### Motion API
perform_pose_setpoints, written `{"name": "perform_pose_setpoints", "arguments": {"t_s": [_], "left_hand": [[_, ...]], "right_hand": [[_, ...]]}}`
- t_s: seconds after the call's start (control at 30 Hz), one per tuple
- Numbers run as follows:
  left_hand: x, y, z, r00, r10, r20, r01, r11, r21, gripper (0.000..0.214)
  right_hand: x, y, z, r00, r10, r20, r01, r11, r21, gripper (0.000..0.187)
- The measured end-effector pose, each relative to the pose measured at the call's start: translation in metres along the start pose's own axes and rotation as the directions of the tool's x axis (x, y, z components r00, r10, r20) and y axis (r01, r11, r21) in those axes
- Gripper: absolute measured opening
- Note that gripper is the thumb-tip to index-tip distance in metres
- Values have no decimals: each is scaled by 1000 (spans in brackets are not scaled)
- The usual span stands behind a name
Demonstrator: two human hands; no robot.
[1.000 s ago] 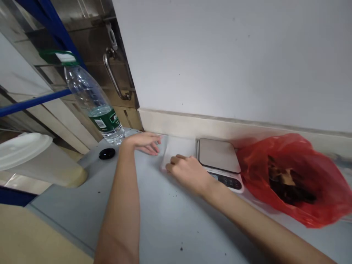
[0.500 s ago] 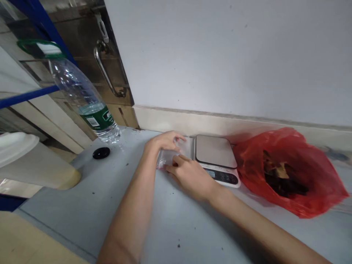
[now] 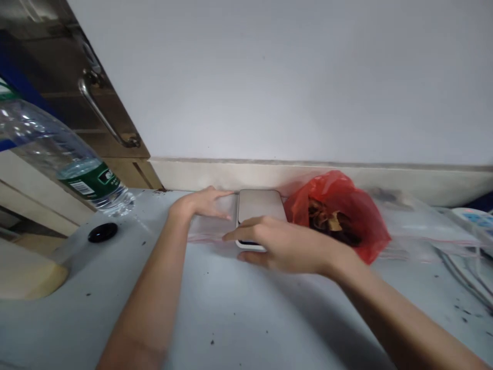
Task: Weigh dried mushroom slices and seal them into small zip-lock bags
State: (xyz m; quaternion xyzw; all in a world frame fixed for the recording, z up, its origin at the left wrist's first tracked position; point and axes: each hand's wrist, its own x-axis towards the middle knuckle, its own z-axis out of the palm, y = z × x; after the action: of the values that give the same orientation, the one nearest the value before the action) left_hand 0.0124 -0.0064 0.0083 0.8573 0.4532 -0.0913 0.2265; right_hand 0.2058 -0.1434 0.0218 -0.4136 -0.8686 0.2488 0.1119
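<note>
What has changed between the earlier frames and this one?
The left hand has moved right from beside the bottle onto the clear plastic bag, fingers spread near the digital scale. The right hand has shifted right, over the scale's front; whether it still touches the clear bag is unclear. The view has swung right. Scale, bottle and red plastic bag stayed put.

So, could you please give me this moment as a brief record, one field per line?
Left hand: fingers spread, on a flat clear plastic bag
Right hand: over the front of the digital scale; contact unclear
Right of scale: open red plastic bag, dark brown contents
Left side: partly filled water bottle, round black disc
Surface: grey tabletop, dark specks
</note>
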Motion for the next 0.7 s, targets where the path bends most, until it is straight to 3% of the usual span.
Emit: {"name": "perform_pose_setpoints", "arguments": {"t_s": [0.07,0.13,0.2,0.27,0.33,0.4,0.47,0.53,0.6,0.7], "left_hand": [[-5,12,-9,997,59,-55,-59,998,1,78],[-9,29,-16,987,104,-126,-104,995,7,65],[-12,52,-19,945,198,-262,-213,977,-30,51],[-11,76,-17,879,313,-360,-354,934,-52,41],[-7,100,-11,802,428,-417,-488,872,-45,29],[-2,118,-3,738,534,-412,-589,808,-9,22],[4,131,6,700,600,-386,-642,766,26,21],[7,140,14,683,627,-375,-662,748,43,21],[9,144,20,676,637,-370,-670,740,50,22],[11,148,25,675,646,-356,-672,738,65,20]], "right_hand": [[-24,5,-27,998,60,13,-60,998,32,34],[-48,14,-51,974,173,-143,-168,985,47,37],[-68,24,-68,918,274,-287,-270,961,56,39],[-85,36,-80,810,406,-424,-416,906,74,37],[-100,50,-89,658,541,-524,-581,807,103,36],[-115,65,-95,510,646,-568,-729,675,113,35],[-129,82,-99,398,717,-572,-832,545,105,34],[-142,98,-100,314,785,-534,-886,444,132,39],[-152,109,-99,268,838,-476,-905,389,175,41],[-158,111,-98,214,864,-455,-899,356,254,21]]}}
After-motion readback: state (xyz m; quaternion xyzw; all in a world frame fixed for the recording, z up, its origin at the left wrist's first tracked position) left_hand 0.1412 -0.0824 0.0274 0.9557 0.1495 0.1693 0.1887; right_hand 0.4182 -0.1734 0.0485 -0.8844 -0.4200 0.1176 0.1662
